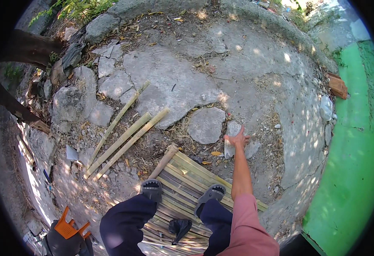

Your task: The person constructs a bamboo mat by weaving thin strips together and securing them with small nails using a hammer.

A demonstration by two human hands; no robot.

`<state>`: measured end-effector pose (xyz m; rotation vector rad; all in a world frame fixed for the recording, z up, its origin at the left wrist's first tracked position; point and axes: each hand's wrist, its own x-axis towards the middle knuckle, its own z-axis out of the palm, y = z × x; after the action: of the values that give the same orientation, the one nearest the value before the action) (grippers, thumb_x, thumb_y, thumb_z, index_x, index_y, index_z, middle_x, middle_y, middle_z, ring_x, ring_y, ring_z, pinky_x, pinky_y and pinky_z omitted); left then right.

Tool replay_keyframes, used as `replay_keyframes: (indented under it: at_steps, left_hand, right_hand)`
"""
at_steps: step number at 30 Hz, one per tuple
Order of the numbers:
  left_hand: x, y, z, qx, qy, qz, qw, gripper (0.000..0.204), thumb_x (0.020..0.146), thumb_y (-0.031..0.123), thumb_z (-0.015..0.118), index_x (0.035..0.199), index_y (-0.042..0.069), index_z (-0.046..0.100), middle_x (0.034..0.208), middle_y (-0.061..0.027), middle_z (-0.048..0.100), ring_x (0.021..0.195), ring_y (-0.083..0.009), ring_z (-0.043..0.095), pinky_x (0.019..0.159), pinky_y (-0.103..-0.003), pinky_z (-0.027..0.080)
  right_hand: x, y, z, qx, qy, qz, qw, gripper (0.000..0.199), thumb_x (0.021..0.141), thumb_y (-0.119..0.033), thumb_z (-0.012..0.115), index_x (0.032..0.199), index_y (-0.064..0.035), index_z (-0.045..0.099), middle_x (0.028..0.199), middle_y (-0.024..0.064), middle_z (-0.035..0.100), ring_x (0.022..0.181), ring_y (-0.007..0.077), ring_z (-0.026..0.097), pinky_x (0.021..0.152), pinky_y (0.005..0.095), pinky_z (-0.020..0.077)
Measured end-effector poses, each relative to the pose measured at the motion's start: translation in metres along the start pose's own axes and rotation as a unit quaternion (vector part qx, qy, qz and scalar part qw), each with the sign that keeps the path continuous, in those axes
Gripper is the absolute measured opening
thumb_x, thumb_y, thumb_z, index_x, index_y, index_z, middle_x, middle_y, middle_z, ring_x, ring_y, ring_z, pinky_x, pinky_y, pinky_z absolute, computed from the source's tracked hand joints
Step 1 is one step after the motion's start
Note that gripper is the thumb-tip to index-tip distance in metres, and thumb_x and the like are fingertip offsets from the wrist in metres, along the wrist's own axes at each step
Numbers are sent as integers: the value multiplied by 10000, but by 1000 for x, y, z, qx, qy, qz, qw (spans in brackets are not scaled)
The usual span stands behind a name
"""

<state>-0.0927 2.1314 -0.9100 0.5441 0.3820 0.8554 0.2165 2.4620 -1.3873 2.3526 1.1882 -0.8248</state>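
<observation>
My right hand (237, 139) reaches out at the end of a pink sleeve, its fingers spread over a pale chunk of broken concrete (233, 128). Whether the fingers touch the chunk or only hover above it, I cannot tell. A larger rounded concrete slab (206, 125) lies just left of the hand. Below, my feet in grey clogs stand on a panel of split bamboo slats (187, 170), which has a round pole (163, 161) across its far end. My left hand is out of view.
Three loose bamboo strips (131, 132) lie to the left on rubble. A black plastic bag (180, 229) rests on the slats between my legs. An orange plastic chair (66, 228) is at lower left. Cracked concrete spreads ahead; a green wall (345, 170) runs along the right.
</observation>
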Motion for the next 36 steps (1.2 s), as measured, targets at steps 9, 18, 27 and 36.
replay_keyframes:
  at_steps: [9,18,27,36]
  left_hand:
    - [6,62,102,-25,-23,-2,999,473,1165,451,461,1307,85,726,1395,-108,696,1479,-341,522,1303,-669,78]
    - [-4,216,383,22,-64,147,987,428,1187,349,465,1324,19,700,1387,-158,691,1425,-380,562,1247,-597,317]
    - [-43,232,566,137,-53,296,944,494,1153,395,420,1351,3,646,1462,-197,615,1516,-422,459,1317,-678,122]
    - [-85,158,668,164,-88,314,931,399,1150,328,442,1313,22,640,1397,-163,640,1475,-401,497,1296,-660,148]
  right_hand:
    - [-94,69,-81,282,-155,-35,946,1390,722,-434,949,1757,-251,38,1714,245,338,1467,523,476,1086,766,457]
    - [-333,187,-323,103,-167,-195,961,1453,611,-479,973,1746,-126,136,1638,348,429,1468,496,501,1205,511,457]
    - [-485,307,-475,-193,-130,-200,952,1539,550,-526,982,1755,-138,106,1637,475,289,1491,579,441,1230,548,440]
    - [-551,574,-431,-54,-138,-133,980,1514,599,-532,959,1749,-108,70,1614,434,387,1515,563,381,1255,568,377]
